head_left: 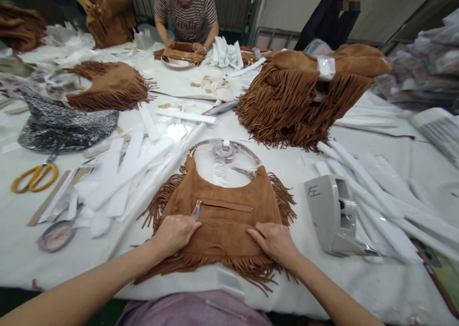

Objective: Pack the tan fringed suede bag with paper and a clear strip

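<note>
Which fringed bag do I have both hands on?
The brown suede-look bag nearest you, its zipped pocket facing up. Your left hand and right hand are on its lower half; the other fringed bags are farther back.

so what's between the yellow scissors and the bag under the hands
In the head view, between the yellow scissors and the bag: a few brown strips, a loose heap of white strips, then bare table covering.

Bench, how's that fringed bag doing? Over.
Left hand, right hand on fringed handbag. Handbag lying down, zipper facing up. Tape dispenser at right, not touching it.
</note>
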### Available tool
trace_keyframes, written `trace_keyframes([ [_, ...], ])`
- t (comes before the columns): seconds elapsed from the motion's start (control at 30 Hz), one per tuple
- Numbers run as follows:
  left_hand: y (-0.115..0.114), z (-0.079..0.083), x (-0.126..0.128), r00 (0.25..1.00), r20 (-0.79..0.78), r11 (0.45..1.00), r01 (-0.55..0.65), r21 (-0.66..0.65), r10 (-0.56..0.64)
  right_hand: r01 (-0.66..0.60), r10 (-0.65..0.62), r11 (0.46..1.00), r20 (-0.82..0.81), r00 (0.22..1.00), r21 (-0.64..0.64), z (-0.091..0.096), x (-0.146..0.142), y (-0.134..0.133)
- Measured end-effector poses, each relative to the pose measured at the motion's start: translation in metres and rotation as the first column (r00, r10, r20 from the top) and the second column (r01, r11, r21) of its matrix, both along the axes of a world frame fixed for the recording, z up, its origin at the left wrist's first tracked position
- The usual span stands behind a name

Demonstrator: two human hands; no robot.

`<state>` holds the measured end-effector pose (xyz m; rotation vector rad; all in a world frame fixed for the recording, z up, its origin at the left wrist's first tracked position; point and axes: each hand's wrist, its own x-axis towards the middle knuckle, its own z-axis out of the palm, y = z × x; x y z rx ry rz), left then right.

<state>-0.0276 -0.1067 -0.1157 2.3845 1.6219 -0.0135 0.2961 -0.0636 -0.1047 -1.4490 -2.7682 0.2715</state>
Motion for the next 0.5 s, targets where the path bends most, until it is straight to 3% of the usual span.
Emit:
trace_keyframes([
  [0.13,0.001,-0.001,0.000,1.000,-0.024,0.999,-0.001,0.052,0.003,0.019,-0.018,1.000,-0.044,0.999,0.019,-0.001,0.001,-0.001],
  [0.3,-0.008,-0.001,-0.009,0.997,0.066,0.981,0.014,0.195,-0.027,0.053,-0.043,0.996,-0.142,0.989,0.066,-0.005,0.005,-0.011],
  [0.5,-0.017,0.009,-0.020,0.999,0.052,0.948,-0.022,0.317,0.006,0.055,-0.031,0.995,-0.263,0.964,0.084,-0.008,0.005,-0.014],
])
